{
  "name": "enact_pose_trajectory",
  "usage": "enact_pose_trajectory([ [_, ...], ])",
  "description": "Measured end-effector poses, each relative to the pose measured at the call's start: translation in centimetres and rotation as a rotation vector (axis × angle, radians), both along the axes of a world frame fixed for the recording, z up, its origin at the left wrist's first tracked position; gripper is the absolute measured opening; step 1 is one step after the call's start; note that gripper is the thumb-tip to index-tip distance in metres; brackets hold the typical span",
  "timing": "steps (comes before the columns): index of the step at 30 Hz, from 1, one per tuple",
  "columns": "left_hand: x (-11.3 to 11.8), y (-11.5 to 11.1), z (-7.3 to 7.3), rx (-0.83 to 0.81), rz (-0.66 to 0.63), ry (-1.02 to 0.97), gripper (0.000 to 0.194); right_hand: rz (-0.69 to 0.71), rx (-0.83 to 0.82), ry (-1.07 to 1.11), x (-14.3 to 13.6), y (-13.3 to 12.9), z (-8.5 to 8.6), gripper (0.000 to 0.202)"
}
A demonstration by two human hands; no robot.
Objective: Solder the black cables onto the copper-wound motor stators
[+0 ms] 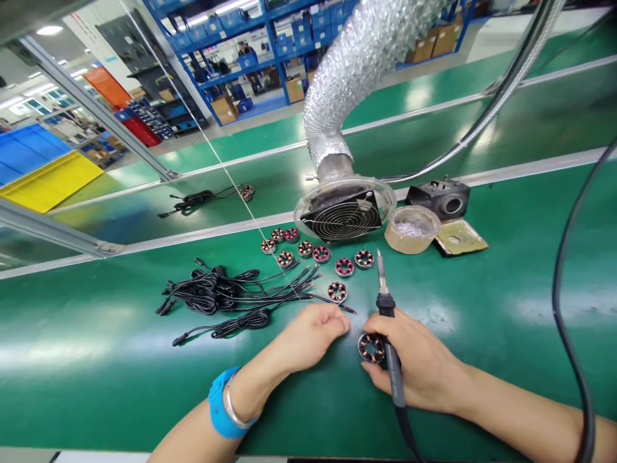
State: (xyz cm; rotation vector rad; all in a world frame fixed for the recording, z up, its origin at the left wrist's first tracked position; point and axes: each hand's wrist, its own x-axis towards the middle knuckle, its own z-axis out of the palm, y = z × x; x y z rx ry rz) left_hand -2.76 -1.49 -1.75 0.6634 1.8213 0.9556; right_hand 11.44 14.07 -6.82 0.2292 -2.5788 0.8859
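Observation:
My right hand [424, 360] is closed around a soldering iron [394, 370], its metal tip pointing away from me. Between thumb and fingers the same hand grips a small motor stator [371, 348] with copper windings. To the left, my left hand [313, 337] has its fingers curled in a pinch, and what they hold is hidden. Just beyond those fingers lies the bare end of a black cable [348, 310]. Another copper-wound stator [337, 292] rests ahead of the left hand. A thin pale wire [250, 215] slants down from above towards that hand.
Black cables [214, 292] lie bundled at left. Several stators, some with red windings [344, 267], sit farther back. A fume extractor fan [344, 215] hangs from a foil duct [361, 71]. Behind right are a round tub [412, 229], a soldering iron holder [441, 196] and a sponge tray [461, 238].

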Motion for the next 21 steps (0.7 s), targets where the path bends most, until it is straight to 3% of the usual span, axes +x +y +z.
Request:
enact_pose_trajectory([
  [4, 0.6, -0.3, 0.2, -0.058, -0.113, 0.115, 0.030, -0.006, -0.023, 0.003, -0.1, 0.0, 0.1, 0.039],
  [6, 0.9, -0.2, 0.3, -0.065, -0.133, 0.054, 0.031, -0.009, -0.024, -0.007, -0.1, -0.1, 0.2, 0.038],
  [10, 0.8, 0.1, 0.2, 0.055, 0.051, -0.161, 0.032, -0.032, -0.024, -0.017, -0.2, -0.1, 0.3, 0.038],
  [12, 0.6, 0.0, 0.3, 0.066, 0.094, -0.148, 0.036, -0.052, -0.023, -0.014, -0.3, -0.2, 0.3, 0.038],
  [17, 1.7, -0.4, 0.4, -0.129, -0.060, 0.087, 0.038, -0.094, 0.006, 0.020, -0.4, -0.3, 0.2, 0.034],
  [21, 1.6, -0.5, 0.3, -0.077, -0.059, -0.028, 0.029, -0.101, -0.021, 0.028, -0.4, -0.3, 0.2, 0.036],
])
